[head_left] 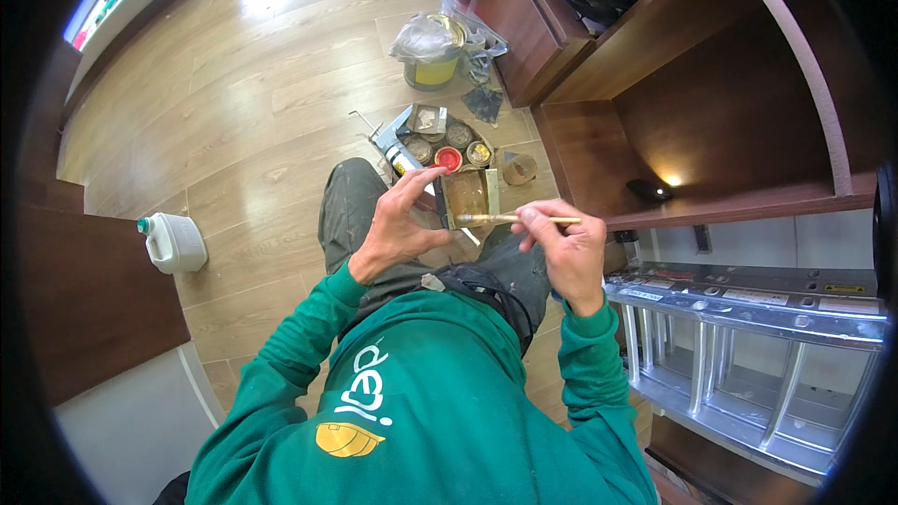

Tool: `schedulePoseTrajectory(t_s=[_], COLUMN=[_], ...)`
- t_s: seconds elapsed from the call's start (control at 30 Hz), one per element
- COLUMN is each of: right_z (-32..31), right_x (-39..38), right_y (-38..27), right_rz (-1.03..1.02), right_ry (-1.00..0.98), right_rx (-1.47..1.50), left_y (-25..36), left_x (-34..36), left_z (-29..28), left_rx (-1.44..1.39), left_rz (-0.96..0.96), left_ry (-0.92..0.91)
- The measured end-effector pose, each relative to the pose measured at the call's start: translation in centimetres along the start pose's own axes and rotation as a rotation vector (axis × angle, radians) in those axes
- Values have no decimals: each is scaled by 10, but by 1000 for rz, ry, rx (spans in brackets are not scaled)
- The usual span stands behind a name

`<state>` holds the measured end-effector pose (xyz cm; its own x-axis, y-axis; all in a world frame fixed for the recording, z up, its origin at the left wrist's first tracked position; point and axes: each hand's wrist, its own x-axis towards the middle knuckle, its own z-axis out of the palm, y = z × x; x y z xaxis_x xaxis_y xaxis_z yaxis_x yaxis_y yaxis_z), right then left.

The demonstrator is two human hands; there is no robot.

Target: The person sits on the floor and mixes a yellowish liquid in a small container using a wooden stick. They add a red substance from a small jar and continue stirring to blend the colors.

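In my right hand [569, 252] is a thin, light-handled brush [500, 218], pinched between thumb and fingers and lying nearly level. Its tip reaches left over a small square open container [466, 194] with brownish insides. My left hand [391, 229] curves round the container's left side, finger at the far corner and thumb at the near one, apparently gripping it. Just beyond stand several small round pots, among them a red one [448, 160] and one with yellowish contents [479, 152]. A caulking gun [398, 151] lies left of these pots.
A bucket [430, 70] with plastic over it stands farther off on the wood floor. A white jug [173, 243] with a green cap is at left. Brown shelving [730, 103] rises at right, a small lit lamp [650, 190] inside. Nearer lies a metal ladder [748, 309].
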<state>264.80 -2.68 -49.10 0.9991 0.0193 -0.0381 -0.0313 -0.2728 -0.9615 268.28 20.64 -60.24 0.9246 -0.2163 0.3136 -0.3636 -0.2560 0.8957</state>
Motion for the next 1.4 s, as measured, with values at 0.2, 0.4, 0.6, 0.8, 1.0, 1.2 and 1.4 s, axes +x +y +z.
schedulePoseTrajectory(t_s=[0.2,0.4,0.6,0.8,1.0,1.2,1.4], right_z=[-11,-14,-13,-11,-10,-9,-9], right_x=[0,-1,-4,-6,-7,-8,-9], right_y=[7,11,9,11,16,15,11], right_rz=[-33,-90,-154,-175,-166,-160,-143], right_ry=[16,124,-30,-113,35,154,58], right_rx=[74,-5,-130,-80,-61,-109,-63], left_y=[2,5,6,4,3,3,4], left_x=[-1,0,3,5,4,6,8], left_z=[-1,-2,-2,-1,1,0,0], left_rx=[-39,-58,-38,-19,-56,-19,-44], left_rz=[-69,-95,-81,-63,-89,-67,-104], left_ry=[-8,-25,-18,-27,-23,-18,10])
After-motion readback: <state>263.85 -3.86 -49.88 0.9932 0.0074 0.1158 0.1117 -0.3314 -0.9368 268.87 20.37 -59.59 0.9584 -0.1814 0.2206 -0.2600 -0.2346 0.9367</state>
